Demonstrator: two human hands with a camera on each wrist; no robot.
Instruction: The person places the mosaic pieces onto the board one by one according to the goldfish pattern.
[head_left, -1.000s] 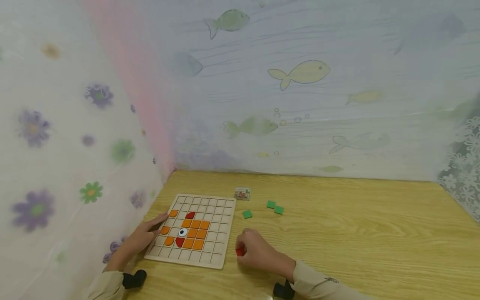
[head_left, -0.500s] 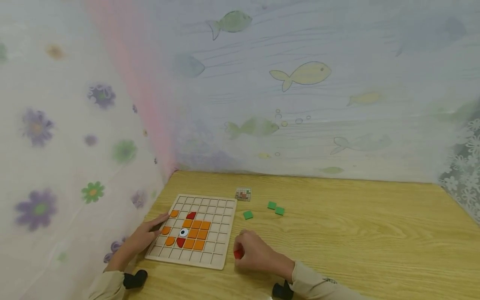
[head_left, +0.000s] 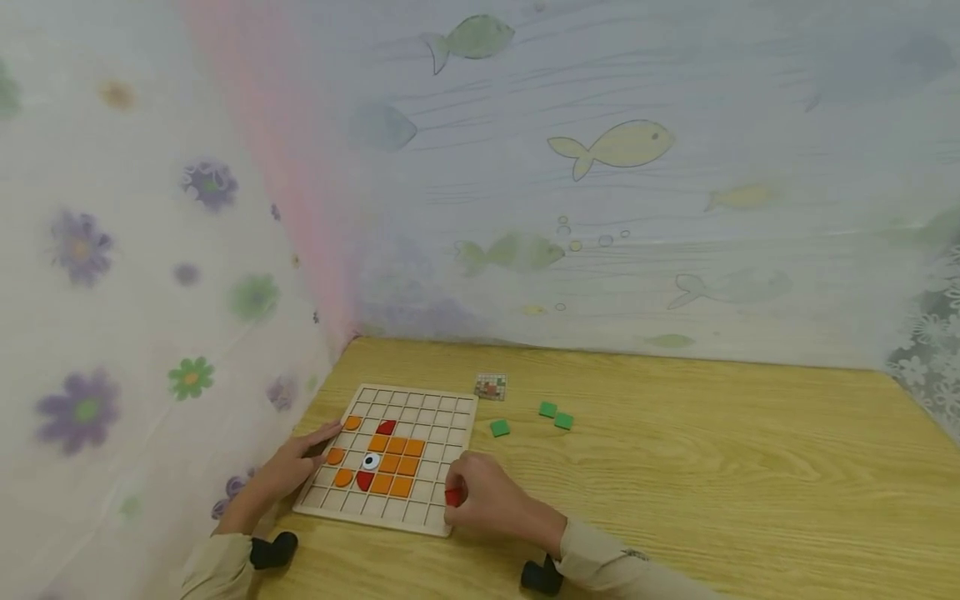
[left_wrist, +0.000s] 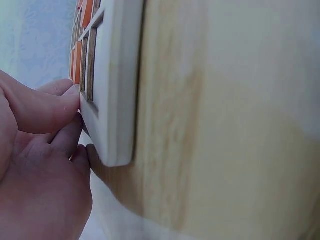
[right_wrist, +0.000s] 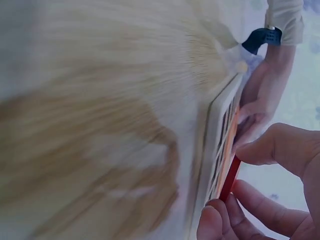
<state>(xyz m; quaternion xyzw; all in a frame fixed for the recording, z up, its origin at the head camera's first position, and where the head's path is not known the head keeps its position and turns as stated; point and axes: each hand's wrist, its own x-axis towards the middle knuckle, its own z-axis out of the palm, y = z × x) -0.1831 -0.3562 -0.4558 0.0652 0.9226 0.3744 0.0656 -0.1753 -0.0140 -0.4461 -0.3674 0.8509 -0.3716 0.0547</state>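
Observation:
A wooden grid board [head_left: 450, 423] lies flat on the table's left side. Orange square tiles [head_left: 390, 464] fill a block of its cells, with a round black-and-white eye tile [head_left: 371, 461] and two rounded red tiles [head_left: 386, 427] beside them. Orange rounded tiles [head_left: 342, 477] sit nearer its left edge. My left hand [head_left: 287, 467] rests against that edge, thumb at the rim in the left wrist view. Over the board's right edge, my right hand [head_left: 491, 496] pinches a thin red tile [right_wrist: 230, 178] between thumb and fingers; its outline is partly hidden by them.
Several green square tiles [head_left: 500, 427] lie right of the board. A small picture card [head_left: 491, 386] with a coloured grid is by its far right corner. Fabric printed with fish [head_left: 611, 144] hangs behind the table, and flowered fabric [head_left: 78, 408] hangs at the left.
My right hand has moved left with the red tile, from beside the board to over its right edge. The left hand stays at the board's left edge.

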